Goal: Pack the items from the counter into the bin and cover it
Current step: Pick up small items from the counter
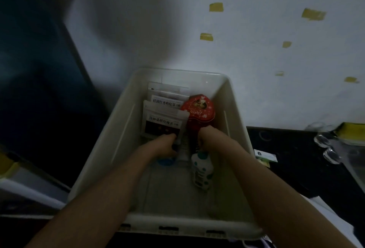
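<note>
- Cream plastic bin (122,121) sits against a white wall (256,60) dotted with yellow tape scraps (216,7)
- Black bench (296,160) at right carries clear glassware (331,155)
- Left hand (162,147) and right hand (207,137) reach among tea packets (164,123); neither grip readable

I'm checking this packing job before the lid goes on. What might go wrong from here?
1. The white tea pouches stand upright and may topple when the left hand lets go.
2. The white bottle with green dots lies loose on its side and could roll in the cream plastic bin.
</note>
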{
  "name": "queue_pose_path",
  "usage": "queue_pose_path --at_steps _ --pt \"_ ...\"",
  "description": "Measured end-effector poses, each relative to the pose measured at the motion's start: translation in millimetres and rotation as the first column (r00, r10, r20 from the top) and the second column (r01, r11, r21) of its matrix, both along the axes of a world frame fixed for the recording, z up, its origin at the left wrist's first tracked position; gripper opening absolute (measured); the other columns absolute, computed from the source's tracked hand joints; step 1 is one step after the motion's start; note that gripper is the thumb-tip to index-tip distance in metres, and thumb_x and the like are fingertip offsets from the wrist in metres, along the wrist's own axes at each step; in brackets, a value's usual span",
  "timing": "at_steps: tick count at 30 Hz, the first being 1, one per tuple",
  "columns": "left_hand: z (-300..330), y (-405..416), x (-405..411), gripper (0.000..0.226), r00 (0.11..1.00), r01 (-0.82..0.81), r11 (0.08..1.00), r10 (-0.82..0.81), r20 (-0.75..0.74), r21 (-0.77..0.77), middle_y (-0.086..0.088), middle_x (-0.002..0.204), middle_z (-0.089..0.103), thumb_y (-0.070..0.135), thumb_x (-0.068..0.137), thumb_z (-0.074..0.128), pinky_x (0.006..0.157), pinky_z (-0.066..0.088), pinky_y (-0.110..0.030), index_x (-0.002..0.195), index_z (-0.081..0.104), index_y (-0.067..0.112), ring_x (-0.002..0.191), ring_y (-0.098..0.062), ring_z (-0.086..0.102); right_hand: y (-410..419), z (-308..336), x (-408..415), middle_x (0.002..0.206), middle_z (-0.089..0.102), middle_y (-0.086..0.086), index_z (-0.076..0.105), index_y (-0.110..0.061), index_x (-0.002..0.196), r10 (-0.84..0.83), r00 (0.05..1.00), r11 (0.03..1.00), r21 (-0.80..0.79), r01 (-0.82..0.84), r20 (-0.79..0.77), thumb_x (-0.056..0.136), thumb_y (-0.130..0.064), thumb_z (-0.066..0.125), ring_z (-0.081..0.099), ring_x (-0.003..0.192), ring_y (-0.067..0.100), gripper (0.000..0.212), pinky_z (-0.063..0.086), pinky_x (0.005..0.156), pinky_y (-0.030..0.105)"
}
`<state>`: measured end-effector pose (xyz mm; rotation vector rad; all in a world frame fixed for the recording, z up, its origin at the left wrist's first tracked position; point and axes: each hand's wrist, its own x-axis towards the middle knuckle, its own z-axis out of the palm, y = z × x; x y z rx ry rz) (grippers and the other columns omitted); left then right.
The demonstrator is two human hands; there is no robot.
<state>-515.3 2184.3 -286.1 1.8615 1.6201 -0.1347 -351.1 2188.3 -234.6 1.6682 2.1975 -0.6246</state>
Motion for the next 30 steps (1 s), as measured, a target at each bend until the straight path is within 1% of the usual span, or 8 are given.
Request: queue_pose_path --at_steps 2,5,8,11,14,21,26,30 --pt "-1.7 1.3 3.3 0.056 0.999 0.036 0.999 -0.036 0.001 0.009 -0.013 0.139 0.044 0.022 0.087 0.062 0.095 0.044 -0.033 0.136 0.038 0.008 0.122 -0.026 0.048 -0.3 -1.8 -0.1 0.116 0.059 0.014 0.058 -0.004 0.113 -0.020 0.999 1.000 0.000 0.020 0.033 0.085 -0.007 0.062 0.059 0.103 0.028 0.028 0.051 0.090 0.035" --pt "-0.9 -0.4 7.0 0.057 0.996 0.090 0.996 -0.091 0.004 0.028 -0.011 0.141 0.043 0.020 0.087 0.063 0.099 0.040 -0.031 0.136 0.038 0.008 0.126 -0.025 0.046 -2.0 -3.9 0.2 0.113 0.060 0.014 0.059 -0.004 0.109 -0.044 0.996 0.999 0.010 0.043 0.075 0.085 -0.007 0.062 0.055 0.089 0.024 0.025 0.048 0.082 0.033" --pt "-0.7 -2.5 7.0 0.055 0.993 0.116 0.993 -0.116 -0.010 0.030 -0.011 0.141 0.045 0.020 0.087 0.062 0.100 0.040 -0.031 0.136 0.041 0.009 0.125 -0.025 0.046 -4.8 -3.7 2.3 0.113 0.061 0.012 0.060 -0.005 0.109 -0.068 0.994 0.997 0.032 0.065 0.084 0.086 -0.007 0.061 0.060 0.099 0.026 0.023 0.050 0.085 0.034" --pt "0.0 -3.6 7.5 0.057 0.992 0.125 0.992 -0.125 -0.032 0.012 -0.010 0.142 0.045 0.021 0.087 0.062 0.099 0.040 -0.030 0.138 0.039 0.010 0.126 -0.025 0.047 -9.2 -0.6 3.4 0.115 0.059 0.012 0.059 -0.004 0.112 -0.083 0.991 0.996 0.042 0.079 0.106 0.088 -0.008 0.058 0.059 0.105 0.026 0.025 0.050 0.087 0.034" --pt "1.2 -4.4 9.2 0.055 0.988 0.151 0.989 -0.151 -0.038 -0.007 -0.010 0.140 0.047 0.022 0.087 0.062 0.099 0.041 -0.030 0.137 0.042 0.010 0.125 -0.025 0.048 -11.7 0.7 2.6 0.115 0.059 0.012 0.058 -0.004 0.112 -0.101 0.986 0.994 0.057 0.094 0.131 0.089 -0.007 0.056 0.059 0.105 0.026 0.023 0.049 0.085 0.033" --pt "-2.3 -2.7 8.4 0.046 0.981 0.185 0.981 -0.188 -0.049 -0.058 -0.008 0.128 0.058 0.023 0.083 0.065 0.098 0.048 -0.039 0.126 0.054 0.011 0.114 -0.024 0.057 -15.8 -1.4 1.3 0.117 0.059 0.012 0.059 -0.004 0.112 -0.110 0.974 0.992 0.080 0.096 0.198 0.091 -0.006 0.050 0.059 0.107 0.027 0.023 0.049 0.086 0.035" --pt "-2.5 -2.3 8.7 0.045 0.980 0.183 0.981 -0.187 -0.065 -0.061 -0.006 0.127 0.058 0.027 0.084 0.064 0.097 0.048 -0.040 0.125 0.054 0.013 0.113 -0.023 0.057 -14.6 -0.7 -1.4 0.116 0.059 0.012 0.059 -0.005 0.111 -0.125 0.970 0.990 0.087 0.109 0.208 0.092 -0.006 0.050 0.059 0.105 0.026 0.022 0.049 0.085 0.034" --pt "-2.3 -2.0 9.2 0.045 0.978 0.192 0.978 -0.198 -0.070 -0.084 -0.008 0.127 0.058 0.024 0.084 0.064 0.098 0.048 -0.041 0.126 0.054 0.011 0.114 -0.024 0.057 -15.1 -0.4 -2.1 0.116 0.059 0.010 0.058 -0.007 0.113 -0.125 0.962 0.989 0.104 0.102 0.242 0.092 -0.008 0.050 0.060 0.105 0.025 0.023 0.049 0.085 0.034"
